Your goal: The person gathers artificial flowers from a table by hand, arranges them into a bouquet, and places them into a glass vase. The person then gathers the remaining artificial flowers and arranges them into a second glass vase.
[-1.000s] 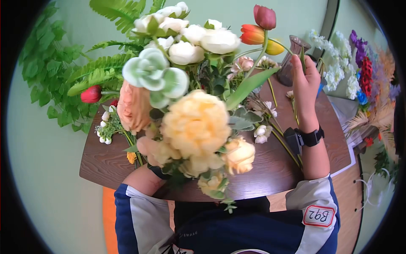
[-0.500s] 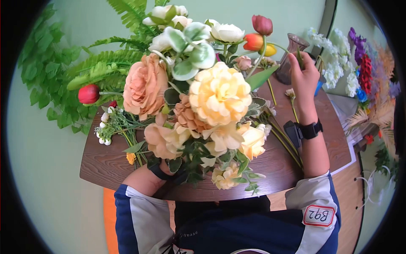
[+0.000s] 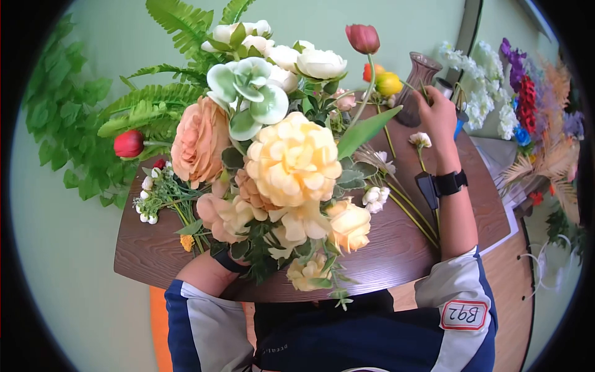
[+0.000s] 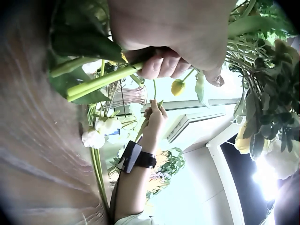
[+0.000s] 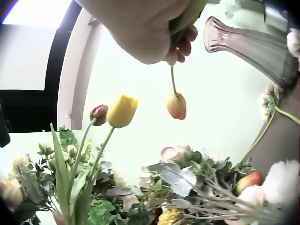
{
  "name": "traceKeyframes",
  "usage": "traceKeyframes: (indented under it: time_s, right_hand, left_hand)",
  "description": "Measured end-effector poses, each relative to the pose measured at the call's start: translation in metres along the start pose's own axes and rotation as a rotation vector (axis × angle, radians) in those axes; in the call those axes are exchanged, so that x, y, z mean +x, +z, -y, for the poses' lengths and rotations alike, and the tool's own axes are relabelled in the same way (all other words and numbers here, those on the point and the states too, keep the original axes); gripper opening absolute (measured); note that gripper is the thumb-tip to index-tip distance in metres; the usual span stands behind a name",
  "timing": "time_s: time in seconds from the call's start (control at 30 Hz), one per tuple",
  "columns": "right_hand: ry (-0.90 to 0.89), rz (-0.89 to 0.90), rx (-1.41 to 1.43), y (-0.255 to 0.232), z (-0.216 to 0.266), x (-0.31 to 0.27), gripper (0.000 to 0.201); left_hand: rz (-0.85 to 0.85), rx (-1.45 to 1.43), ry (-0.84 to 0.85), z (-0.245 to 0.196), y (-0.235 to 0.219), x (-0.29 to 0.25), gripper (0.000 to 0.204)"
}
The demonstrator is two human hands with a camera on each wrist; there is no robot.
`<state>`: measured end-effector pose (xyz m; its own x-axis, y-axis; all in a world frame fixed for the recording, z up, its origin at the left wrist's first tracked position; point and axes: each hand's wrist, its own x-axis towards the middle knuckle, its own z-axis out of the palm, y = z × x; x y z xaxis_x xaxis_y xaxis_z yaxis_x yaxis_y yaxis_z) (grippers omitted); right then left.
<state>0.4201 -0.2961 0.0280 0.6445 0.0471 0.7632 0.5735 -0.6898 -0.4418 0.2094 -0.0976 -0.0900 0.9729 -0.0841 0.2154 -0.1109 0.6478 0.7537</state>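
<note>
My left hand [image 4: 176,35] curls round the green stems [image 4: 101,83] of a big mixed bouquet; the blooms hide this hand in the head view. The bouquet holds a pale yellow flower [image 3: 293,160], a peach rose [image 3: 201,142], white blooms [image 3: 321,64], fern leaves [image 3: 152,102] and a red tulip [image 3: 129,144] at the left. A dark pink tulip [image 3: 362,39] and a yellow tulip [image 5: 123,111] rise on its right side. My right hand [image 3: 439,118] pinches a tulip by its stem, and the orange-red and yellow bloom [image 5: 176,106] hangs below the fingers.
A purplish glass vase [image 3: 424,68] stands behind my right hand. Loose stems [image 3: 412,217] and a small white-flower bunch [image 3: 150,189] lie on the dark wooden table [image 3: 149,254]. More colourful flowers [image 3: 527,102] fill the far right, and leafy vines [image 3: 68,118] hang at the left.
The bouquet swung right and then back left, turning a little. My right hand has come slightly lower, still pinching its tulip, and the yellow bloom now overlaps the orange one.
</note>
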Motion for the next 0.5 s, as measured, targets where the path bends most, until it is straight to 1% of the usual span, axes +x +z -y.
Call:
traceKeyframes:
  time_s: [0.07, 0.1, 0.17, 0.2, 0.23, 0.27, 0.3, 0.33, 0.4, 0.47, 0.5]
  right_hand:
    - [-0.033, 0.118, -0.018, -0.003, 0.001, 0.001, 0.024]
    - [-0.033, 0.117, -0.018, 0.0, -0.004, 0.002, 0.024]
    - [-0.065, 0.296, -0.085, 0.015, -0.022, 0.001, 0.029]
    - [-0.061, 0.295, -0.084, 0.023, -0.027, -0.003, 0.029]
    - [-0.046, 0.392, -0.095, 0.029, -0.031, -0.008, 0.033]
    - [-0.033, 0.488, -0.107, 0.028, -0.025, -0.01, 0.037]
    - [-0.142, 0.485, -0.009, 0.024, -0.019, -0.015, 0.043]
    - [-0.143, 0.483, -0.008, 0.022, -0.01, -0.018, 0.043]
    - [-0.375, 0.635, 0.435, 0.021, 0.006, -0.022, 0.039]
    - [-0.256, 1.137, 0.634, 0.001, 0.035, -0.027, 0.036]
    - [-0.279, 1.182, 0.803, 0.0, 0.043, -0.036, 0.031]
  left_hand:
    - [0.006, 0.001, 0.001, 0.001, 0.0, -0.006, 0.06]
    - [0.01, 0.004, 0.002, -0.002, -0.001, -0.004, 0.06]
    - [0.016, 0.01, 0.003, -0.001, 0.003, 0.006, 0.06]
    - [0.019, 0.015, 0.0, -0.002, 0.005, 0.009, 0.061]
    - [0.023, 0.021, -0.003, -0.002, 0.003, 0.003, 0.061]
    - [0.026, 0.026, -0.004, -0.001, 0.002, -0.01, 0.061]
    - [0.03, 0.032, -0.003, 0.0, 0.001, -0.019, 0.061]
    - [0.034, 0.036, -0.001, -0.001, 0.001, -0.019, 0.061]
    - [0.039, 0.043, 0.005, -0.002, 0.0, -0.02, 0.062]
    - [0.039, 0.046, 0.006, -0.003, -0.001, -0.022, 0.062]
    - [0.039, 0.049, 0.007, -0.003, -0.001, -0.022, 0.062]
